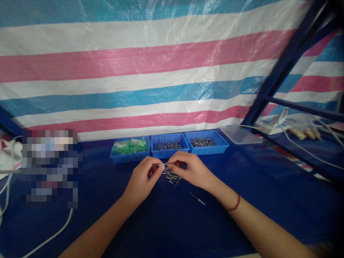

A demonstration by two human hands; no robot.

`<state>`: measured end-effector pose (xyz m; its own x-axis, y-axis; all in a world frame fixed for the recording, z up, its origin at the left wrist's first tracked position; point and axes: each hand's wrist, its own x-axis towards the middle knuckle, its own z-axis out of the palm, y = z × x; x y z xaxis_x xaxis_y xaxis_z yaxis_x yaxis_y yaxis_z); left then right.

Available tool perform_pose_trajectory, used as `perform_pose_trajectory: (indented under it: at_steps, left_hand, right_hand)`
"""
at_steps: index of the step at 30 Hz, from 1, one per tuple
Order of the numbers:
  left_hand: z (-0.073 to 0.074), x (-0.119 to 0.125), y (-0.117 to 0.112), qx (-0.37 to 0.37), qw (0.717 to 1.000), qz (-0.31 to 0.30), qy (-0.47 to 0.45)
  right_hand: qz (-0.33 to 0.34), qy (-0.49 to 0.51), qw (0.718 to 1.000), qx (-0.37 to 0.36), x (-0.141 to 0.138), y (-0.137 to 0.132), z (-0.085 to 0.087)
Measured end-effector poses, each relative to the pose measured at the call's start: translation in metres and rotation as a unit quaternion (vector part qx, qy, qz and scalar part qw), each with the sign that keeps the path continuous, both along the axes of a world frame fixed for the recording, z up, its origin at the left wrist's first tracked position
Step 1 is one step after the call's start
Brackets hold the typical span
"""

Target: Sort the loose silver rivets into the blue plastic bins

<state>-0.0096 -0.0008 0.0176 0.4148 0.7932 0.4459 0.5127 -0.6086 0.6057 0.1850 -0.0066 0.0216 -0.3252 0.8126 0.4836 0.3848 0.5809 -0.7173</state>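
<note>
My left hand (142, 179) and my right hand (189, 168) meet over a small heap of thin metal pins (170, 176) on the blue table cover (161, 222). Both hands pinch the same slim metal pin (164, 165), one at each end, fingers closed. One loose pin (197, 198) lies nearer me, to the right of the heap. A red string is tied round my right wrist (235, 206).
Three blue trays stand in a row behind the hands: green packets (129, 146) in the left one, metal pins in the middle (169, 146) and right (202, 142) ones. A clear plastic lid (240, 135) lies further right. A blue shelf frame (279, 71) rises at right. White cables (48, 238) trail at left.
</note>
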Motion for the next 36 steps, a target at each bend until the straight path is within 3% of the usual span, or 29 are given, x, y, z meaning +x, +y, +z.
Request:
perform_pose_trajectory:
  at_steps: [4,8,10,12,14,16,18,20,22,24,26,28,36]
  left_hand:
    - [-0.002,-0.001,0.0,-0.01,1.0,-0.002,0.012]
    - [-0.005,-0.002,0.001,-0.02,0.999,-0.016,0.047]
    - [-0.005,-0.002,0.001,-0.021,0.997,-0.031,0.066]
    - [-0.005,-0.002,0.001,-0.016,0.995,-0.045,0.082]
    - [-0.006,-0.003,0.002,-0.005,0.994,-0.05,0.102]
    - [-0.008,-0.005,0.004,0.009,0.99,-0.045,0.131]
    - [-0.011,-0.007,0.006,0.02,0.985,-0.035,0.168]
    - [-0.016,-0.009,0.008,0.026,0.978,-0.025,0.205]
    - [-0.02,-0.01,0.011,0.032,0.972,-0.026,0.229]
    - [-0.022,-0.01,0.014,0.036,0.971,-0.038,0.235]
    - [-0.022,-0.01,0.017,0.035,0.973,-0.047,0.223]
    - [-0.021,-0.011,0.019,0.026,0.977,-0.047,0.208]
    - [-0.02,-0.012,0.021,0.006,0.986,-0.014,0.167]
  right_hand:
    - [0.029,0.001,0.999,-0.02,0.002,0.001,0.0]
    - [-0.058,0.102,0.991,-0.059,0.012,0.01,-0.002]
    - [-0.136,0.208,0.964,-0.094,0.02,0.017,-0.003]
    - [-0.2,0.322,0.914,-0.143,0.031,0.023,-0.003]
    - [-0.227,0.394,0.867,-0.204,0.041,0.028,-0.003]
    - [-0.223,0.41,0.847,-0.254,0.047,0.03,-0.003]
    - [-0.208,0.385,0.859,-0.264,0.047,0.03,-0.003]
    - [-0.185,0.314,0.898,-0.247,0.043,0.027,-0.001]
    - [-0.145,0.18,0.95,-0.208,0.035,0.022,0.0]
    - [-0.098,0.016,0.985,-0.138,0.028,0.016,0.0]
    - [-0.066,-0.116,0.989,-0.063,0.022,0.011,-0.001]
    - [-0.052,-0.187,0.981,-0.018,0.017,0.008,-0.004]
    - [-0.051,-0.228,0.972,-0.001,0.004,0.001,-0.012]
